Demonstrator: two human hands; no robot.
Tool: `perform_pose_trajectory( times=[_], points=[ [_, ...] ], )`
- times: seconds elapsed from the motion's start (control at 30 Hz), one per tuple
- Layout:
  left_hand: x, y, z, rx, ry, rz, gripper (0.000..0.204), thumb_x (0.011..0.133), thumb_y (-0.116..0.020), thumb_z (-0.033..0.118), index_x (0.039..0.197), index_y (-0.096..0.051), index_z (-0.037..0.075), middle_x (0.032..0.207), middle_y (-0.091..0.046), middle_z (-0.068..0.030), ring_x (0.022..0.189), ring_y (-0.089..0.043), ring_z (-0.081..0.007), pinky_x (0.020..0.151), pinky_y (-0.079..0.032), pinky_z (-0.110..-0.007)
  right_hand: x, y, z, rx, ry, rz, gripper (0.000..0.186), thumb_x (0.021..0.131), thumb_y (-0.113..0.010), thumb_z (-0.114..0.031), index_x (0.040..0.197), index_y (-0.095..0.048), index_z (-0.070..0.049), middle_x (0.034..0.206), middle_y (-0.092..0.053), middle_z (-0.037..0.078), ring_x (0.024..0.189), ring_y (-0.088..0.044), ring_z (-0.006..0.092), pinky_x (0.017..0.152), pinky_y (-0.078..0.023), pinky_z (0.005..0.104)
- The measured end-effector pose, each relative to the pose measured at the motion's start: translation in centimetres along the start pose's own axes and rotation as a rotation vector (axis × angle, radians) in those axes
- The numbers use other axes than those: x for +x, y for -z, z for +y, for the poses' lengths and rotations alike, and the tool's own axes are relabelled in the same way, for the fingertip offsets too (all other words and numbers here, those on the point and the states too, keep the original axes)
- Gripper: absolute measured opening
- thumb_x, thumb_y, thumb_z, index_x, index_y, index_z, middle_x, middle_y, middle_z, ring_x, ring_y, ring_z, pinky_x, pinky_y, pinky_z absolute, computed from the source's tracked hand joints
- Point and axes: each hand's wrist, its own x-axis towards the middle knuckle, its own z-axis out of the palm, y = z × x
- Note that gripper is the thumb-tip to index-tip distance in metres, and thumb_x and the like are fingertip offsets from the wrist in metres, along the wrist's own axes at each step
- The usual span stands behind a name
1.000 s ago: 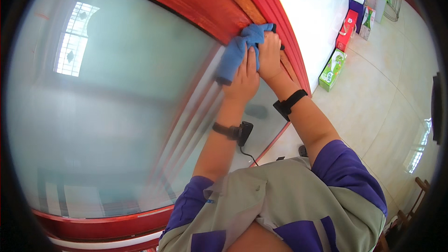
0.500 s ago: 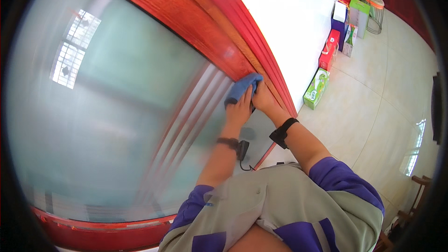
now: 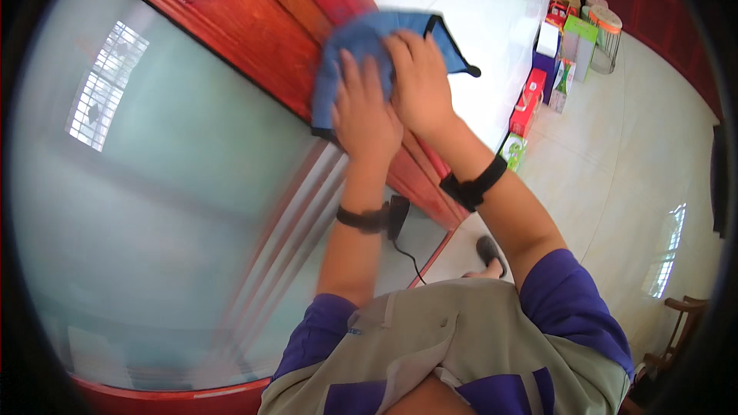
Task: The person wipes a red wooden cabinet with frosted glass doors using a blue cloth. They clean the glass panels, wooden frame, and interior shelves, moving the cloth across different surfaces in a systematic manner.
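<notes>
A blue cloth (image 3: 361,34) with black edging hangs partly unfolded between my hands, over the red wooden frame (image 3: 223,11). My left hand (image 3: 365,115) has its fingers on the cloth's left part, slightly blurred. My right hand (image 3: 421,84) grips the cloth near its middle, fingers bent over it. One black-edged corner sticks out to the right past that hand. Whether the cloth touches the wood is hidden. Both wrists wear black straps, and the left one carries a small black device (image 3: 397,217) with a cable.
A large frosted glass panel (image 3: 200,184) with window reflections fills the left. Beyond the frame rises a white wall (image 3: 492,23). Boxes, among them a red box (image 3: 528,102) and a green box (image 3: 515,152), line its foot on the tiled floor (image 3: 592,161). A wooden chair (image 3: 676,330) stands at lower right.
Both hands have moved up and come closer to the camera with the cloth. The cloth was bunched small against the frame and is now more spread out. A shoe now shows below my right forearm.
</notes>
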Motion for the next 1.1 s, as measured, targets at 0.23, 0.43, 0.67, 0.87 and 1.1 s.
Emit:
perform_pose_trajectory(
  times=[0.23,0.43,0.67,0.87,1.1],
  points=[
    [-6.2,-10.7,2.9,-0.080,-0.197,0.052,0.040,0.094,-0.054,0.014,0.132,-0.060,0.004,0.134,-0.058,-0.0191,0.117,-0.057,-0.0332,0.102,-0.043,-0.041,-8.4,-1.4,8.0,0.044,-0.359,-0.379,0.045,0.084,-0.062,-0.006,0.126,-0.049,0.002,0.125,-0.048,0.029,0.116,-0.047,0.0475,0.098,-0.044,0.0458],
    [-8.2,-13.3,3.8,-0.823,-0.042,-0.242,0.045,0.090,-0.062,0.006,0.133,-0.053,-0.004,0.129,-0.058,-0.0229,0.118,-0.057,-0.0355,0.101,-0.045,-0.041,-12.8,-0.8,13.3,0.228,-0.439,-0.721,0.050,0.080,-0.063,-0.008,0.128,-0.049,-0.001,0.123,-0.049,0.026,0.114,-0.048,0.0444,0.095,-0.045,0.0450],
    [-4.9,-10.9,4.4,-0.842,-0.047,-0.179,0.038,0.091,-0.063,0.008,0.128,-0.057,-0.004,0.120,-0.063,-0.0213,0.106,-0.063,-0.0340,0.091,-0.049,-0.038,-10.2,0.7,12.6,0.433,-0.452,-0.823,0.054,0.076,-0.061,-0.007,0.127,-0.045,0.000,0.118,-0.049,0.024,0.109,-0.050,0.0454,0.092,-0.045,0.0468],
    [-2.0,-7.8,3.7,-0.351,-0.117,0.037,0.045,0.090,-0.062,0.022,0.127,-0.060,-0.002,0.129,-0.060,-0.0209,0.117,-0.058,-0.0350,0.103,-0.042,-0.042,-2.0,2.8,10.4,0.572,-0.328,-0.797,0.061,0.073,-0.061,-0.008,0.131,-0.043,0.001,0.125,-0.046,0.028,0.115,-0.047,0.0478,0.097,-0.044,0.0460],
    [2.6,-4.2,3.0,-0.259,-0.039,0.127,0.044,0.085,-0.061,0.017,0.126,-0.063,0.001,0.142,-0.052,-0.0208,0.125,-0.053,-0.0320,0.108,-0.036,-0.040,5.6,2.6,9.3,0.855,-0.296,-0.581,0.049,0.093,-0.060,-0.018,0.136,-0.045,0.000,0.130,-0.045,0.024,0.116,-0.048,0.0385,0.099,-0.041,0.0423]
  ],
)
